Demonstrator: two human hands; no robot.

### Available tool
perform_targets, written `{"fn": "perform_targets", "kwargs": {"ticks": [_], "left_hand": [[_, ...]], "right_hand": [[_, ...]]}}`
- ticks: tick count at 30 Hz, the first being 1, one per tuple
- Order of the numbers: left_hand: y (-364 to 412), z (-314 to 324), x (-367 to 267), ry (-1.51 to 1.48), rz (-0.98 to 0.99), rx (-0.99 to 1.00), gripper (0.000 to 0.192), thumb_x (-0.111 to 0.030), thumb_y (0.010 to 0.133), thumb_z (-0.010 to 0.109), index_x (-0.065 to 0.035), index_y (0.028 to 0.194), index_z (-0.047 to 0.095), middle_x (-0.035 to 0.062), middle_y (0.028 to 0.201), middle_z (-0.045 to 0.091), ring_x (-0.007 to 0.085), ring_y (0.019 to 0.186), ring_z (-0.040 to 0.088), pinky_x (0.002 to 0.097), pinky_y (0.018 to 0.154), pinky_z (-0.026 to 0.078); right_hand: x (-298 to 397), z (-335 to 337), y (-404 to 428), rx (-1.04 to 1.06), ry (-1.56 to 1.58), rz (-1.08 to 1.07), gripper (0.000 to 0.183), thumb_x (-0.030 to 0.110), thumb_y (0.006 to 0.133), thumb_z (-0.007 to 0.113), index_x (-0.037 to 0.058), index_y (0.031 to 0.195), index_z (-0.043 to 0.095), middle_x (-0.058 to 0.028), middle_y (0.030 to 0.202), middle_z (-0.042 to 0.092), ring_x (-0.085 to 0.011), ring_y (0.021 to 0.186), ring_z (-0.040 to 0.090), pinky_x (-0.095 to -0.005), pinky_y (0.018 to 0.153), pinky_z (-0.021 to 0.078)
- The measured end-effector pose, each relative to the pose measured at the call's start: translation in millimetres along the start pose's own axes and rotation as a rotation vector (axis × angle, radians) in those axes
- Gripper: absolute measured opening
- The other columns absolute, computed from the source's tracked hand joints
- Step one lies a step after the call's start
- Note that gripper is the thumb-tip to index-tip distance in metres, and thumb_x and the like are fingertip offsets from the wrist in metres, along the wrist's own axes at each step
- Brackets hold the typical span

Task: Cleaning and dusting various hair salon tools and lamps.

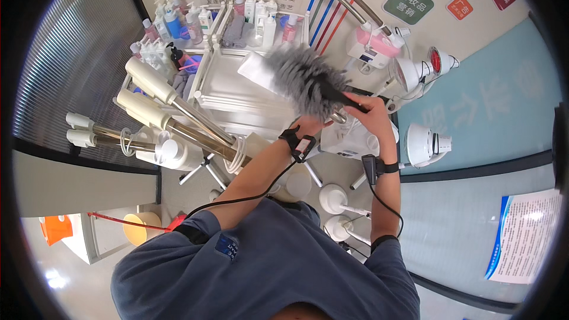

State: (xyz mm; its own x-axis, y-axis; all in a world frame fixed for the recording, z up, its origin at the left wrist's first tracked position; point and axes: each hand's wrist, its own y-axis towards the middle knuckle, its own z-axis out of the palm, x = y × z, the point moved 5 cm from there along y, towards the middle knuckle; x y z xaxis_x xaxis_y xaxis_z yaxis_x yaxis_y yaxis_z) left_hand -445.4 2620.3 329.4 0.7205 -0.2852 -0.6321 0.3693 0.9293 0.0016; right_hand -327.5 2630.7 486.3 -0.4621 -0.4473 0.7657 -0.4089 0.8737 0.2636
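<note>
A grey fluffy duster point(302, 78) with a black handle is in my right hand point(371, 113), whose fingers close around the handle. The duster head lies over the arm end of a white beauty device point(255, 71), above the right edge of a white trolley tray point(231, 75). My left hand point(311, 125) is just below the duster; the grey strands partly cover its fingers, so what it touches is unclear. A metal tube point(338, 116) shows between the two hands. Below my right hand stands a white machine base point(349, 140).
Trolleys with pump bottles point(266, 22) and grey towels point(235, 31) stand at the wall. Cream device arms point(149, 80) reach in from the left. A pink and white steamer point(373, 46) and infrared lamps point(418, 142) stand at right; wheeled bases point(333, 199) are on the floor.
</note>
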Motion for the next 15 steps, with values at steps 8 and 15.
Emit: {"fn": "perform_targets", "kwargs": {"ticks": [8,15], "left_hand": [[2,12,-8,-0.057,-0.162,-0.144,0.041,0.004,0.075,0.051,-0.0223,0.106,0.048,-0.0071,0.114,0.05,0.0092,0.103,0.045,0.0379,0.083,0.034],[1,14,-11,-0.091,-0.14,-0.149,0.042,0.006,0.075,0.049,-0.0216,0.107,0.046,-0.0062,0.118,0.048,0.0106,0.106,0.044,0.0403,0.085,0.032]], "right_hand": [[-27,-36,13,-0.438,-0.147,0.122,0.031,0.018,0.078,0.063,0.0018,0.105,0.061,-0.0063,0.057,0.052,-0.0077,0.051,0.041,-0.0236,0.048,0.0357],[-43,-29,51,0.359,0.034,0.574,0.02,0.026,0.084,0.054,0.0074,0.085,0.062,0.0054,0.054,0.043,-0.0018,0.04,0.031,-0.0174,0.037,0.0221]]}}
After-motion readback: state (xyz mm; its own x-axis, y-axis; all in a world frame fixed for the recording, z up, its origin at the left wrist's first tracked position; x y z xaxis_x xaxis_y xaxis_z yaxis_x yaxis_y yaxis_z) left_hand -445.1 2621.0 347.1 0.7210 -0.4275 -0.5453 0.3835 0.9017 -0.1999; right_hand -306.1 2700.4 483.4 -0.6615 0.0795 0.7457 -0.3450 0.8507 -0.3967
